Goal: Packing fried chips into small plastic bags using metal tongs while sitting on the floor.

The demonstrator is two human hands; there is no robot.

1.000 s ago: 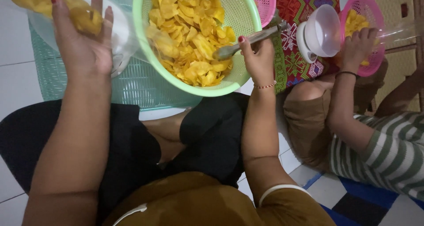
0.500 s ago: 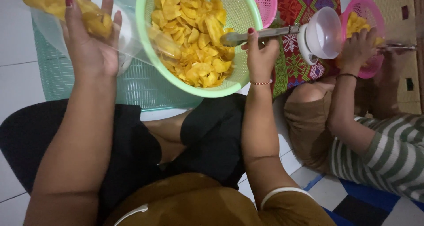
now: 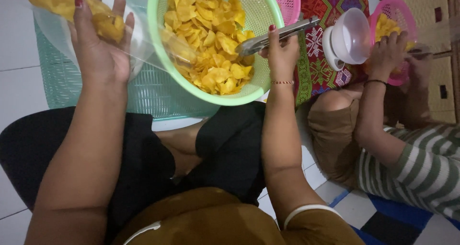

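The left hand (image 3: 98,48) is closed around a clear plastic bag (image 3: 62,20) of yellow chips at the far left. The right hand (image 3: 282,53) has its fingers clamped on metal tongs (image 3: 273,36) reaching into the green basket (image 3: 258,89) of chips (image 3: 211,39), centre. Right, another person's hand (image 3: 388,51) rests in a pink basket (image 3: 400,10).

I saw yellow chips (image 3: 211,44) in a light green basket (image 3: 268,84), two pink baskets (image 3: 292,0), and a green-and-white striped sleeve (image 3: 421,163).
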